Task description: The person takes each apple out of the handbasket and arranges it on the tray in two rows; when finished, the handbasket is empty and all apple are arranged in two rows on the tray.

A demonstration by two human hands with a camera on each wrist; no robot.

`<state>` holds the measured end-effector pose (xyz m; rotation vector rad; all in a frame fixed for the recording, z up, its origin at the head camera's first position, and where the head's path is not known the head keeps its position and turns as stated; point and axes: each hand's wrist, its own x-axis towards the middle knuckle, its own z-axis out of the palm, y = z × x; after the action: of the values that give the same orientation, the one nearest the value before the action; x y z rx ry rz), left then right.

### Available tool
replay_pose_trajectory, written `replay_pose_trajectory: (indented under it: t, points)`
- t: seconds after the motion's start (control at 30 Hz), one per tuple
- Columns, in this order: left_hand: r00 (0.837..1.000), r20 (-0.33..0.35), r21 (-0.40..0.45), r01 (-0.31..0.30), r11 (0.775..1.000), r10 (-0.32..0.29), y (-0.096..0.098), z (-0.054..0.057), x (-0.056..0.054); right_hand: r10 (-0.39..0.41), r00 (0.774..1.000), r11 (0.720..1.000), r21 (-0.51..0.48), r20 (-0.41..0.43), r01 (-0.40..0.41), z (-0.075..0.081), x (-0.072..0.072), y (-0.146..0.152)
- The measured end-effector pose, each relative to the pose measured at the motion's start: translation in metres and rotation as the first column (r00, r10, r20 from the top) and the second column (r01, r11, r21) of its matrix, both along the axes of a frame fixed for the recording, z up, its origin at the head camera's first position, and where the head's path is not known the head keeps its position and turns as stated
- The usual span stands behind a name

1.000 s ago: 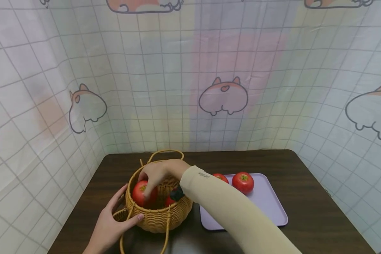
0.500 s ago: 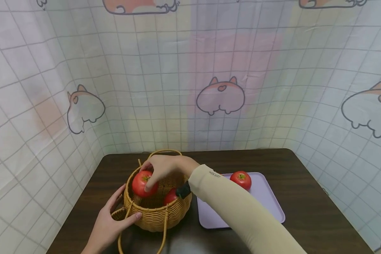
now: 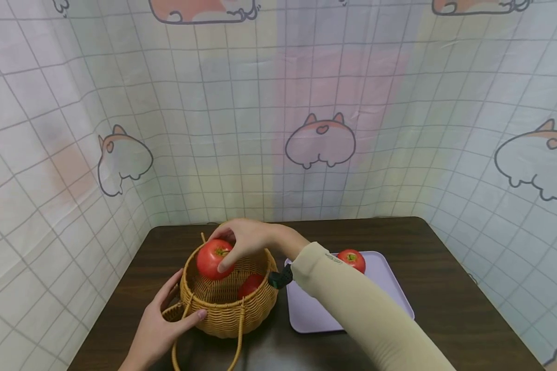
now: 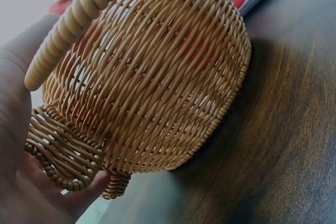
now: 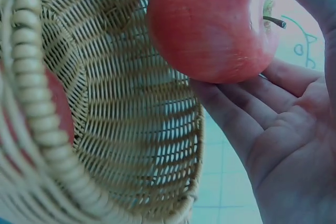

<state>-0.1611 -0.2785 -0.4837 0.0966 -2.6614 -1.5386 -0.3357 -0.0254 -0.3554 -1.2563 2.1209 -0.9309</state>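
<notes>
A red apple (image 3: 215,259) with a short stem is held between my right hand's (image 3: 247,238) thumb and fingers, at the mouth of the wicker basket (image 3: 232,314). The right wrist view shows this apple (image 5: 212,27) up close, with the thumb and fingers on opposite sides. Another apple (image 3: 250,286) lies inside the basket, partly behind its front rim. My left hand (image 3: 158,322) grips the basket's left side, thumb on the front. Seen from the left wrist, that hand (image 4: 31,182) wraps round a small woven flap (image 4: 63,148) on the basket.
A lilac tray (image 3: 306,314) stands right of the basket, with an apple (image 3: 351,261) at its back; my right sleeve (image 3: 353,293) covers part of it. A thin basket handle (image 3: 239,335) hangs down in front. Patterned cloth surrounds the dark table (image 3: 445,288).
My right hand has raised the apple from inside the basket to its rim, drifting slightly right. The left hand has kept its grip on the basket.
</notes>
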Motion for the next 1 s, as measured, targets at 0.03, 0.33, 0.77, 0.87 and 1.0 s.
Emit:
replay_pose_trajectory:
  t: [0.03,0.33,0.77,0.87,1.0]
  points:
    - [1.000,0.003,0.000,0.000,1.000,0.000,0.000,0.000,0.000,-0.001,1.000,1.000,-0.015,0.006,0.001,0.000,0.001,0.003]
    - [1.000,-0.006,0.012,0.001,1.000,-0.001,0.000,-0.003,-0.001,-0.113,0.992,0.990,-0.073,0.050,0.117,-0.001,0.011,0.037]
    - [1.000,-0.008,0.017,0.005,1.000,-0.005,-0.001,-0.006,-0.002,-0.154,0.987,0.969,-0.187,0.052,0.161,0.000,0.024,0.096]
    - [1.000,-0.013,0.014,0.006,1.000,-0.006,-0.001,-0.006,-0.002,-0.157,0.986,0.965,-0.202,0.056,0.165,-0.007,0.032,0.111]
    - [1.000,-0.026,0.013,-0.001,1.000,0.002,-0.002,-0.006,0.000,-0.182,0.982,0.959,-0.213,0.047,0.188,-0.019,0.041,0.129]
